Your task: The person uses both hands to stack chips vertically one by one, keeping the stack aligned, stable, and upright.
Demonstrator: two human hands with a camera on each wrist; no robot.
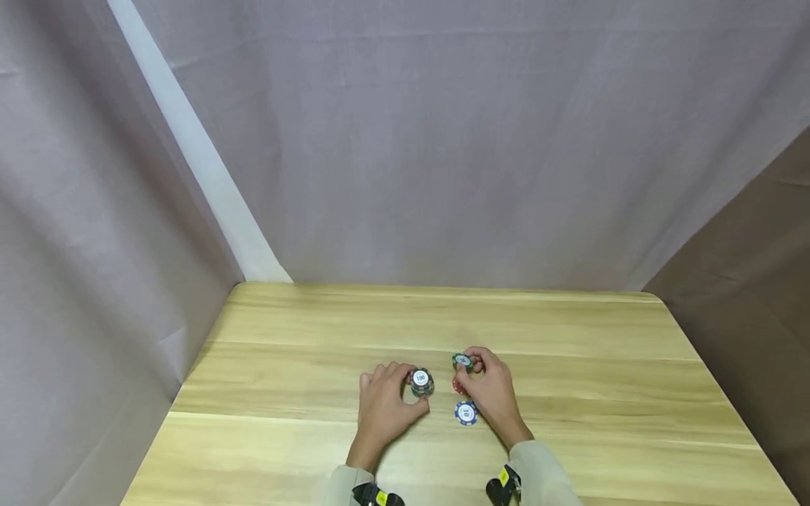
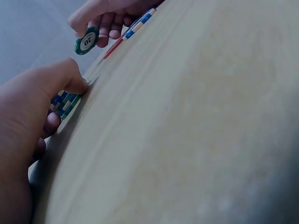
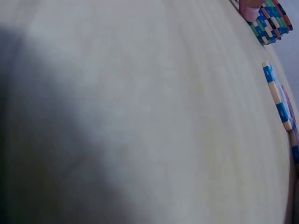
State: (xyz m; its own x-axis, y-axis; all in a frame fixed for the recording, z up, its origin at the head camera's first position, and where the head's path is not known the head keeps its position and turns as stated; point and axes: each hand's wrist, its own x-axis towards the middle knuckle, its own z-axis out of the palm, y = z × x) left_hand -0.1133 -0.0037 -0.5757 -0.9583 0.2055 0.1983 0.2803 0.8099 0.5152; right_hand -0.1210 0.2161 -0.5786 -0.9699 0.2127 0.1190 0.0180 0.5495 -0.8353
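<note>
My left hand (image 1: 383, 407) holds a stack of poker chips (image 1: 420, 381) between thumb and fingers. The top chip is dark and marked 100. Blue and green edges of the stack (image 2: 65, 103) show in the left wrist view. My right hand (image 1: 498, 395) pinches a green chip (image 1: 463, 361) by its edge; it is marked 20 and tilted above the table in the left wrist view. Under that hand lies a red chip (image 1: 458, 387), partly hidden. Nearer to me a blue chip (image 1: 465, 413) marked 10 lies flat. The right wrist view shows several coloured layers in the stack (image 3: 274, 23).
The chips are on a light wooden table (image 1: 304, 330). Grey curtains (image 1: 443, 154) hang behind it and at the left, with a brown cloth (image 1: 747, 267) at the right. Both sleeves carry black wrist devices.
</note>
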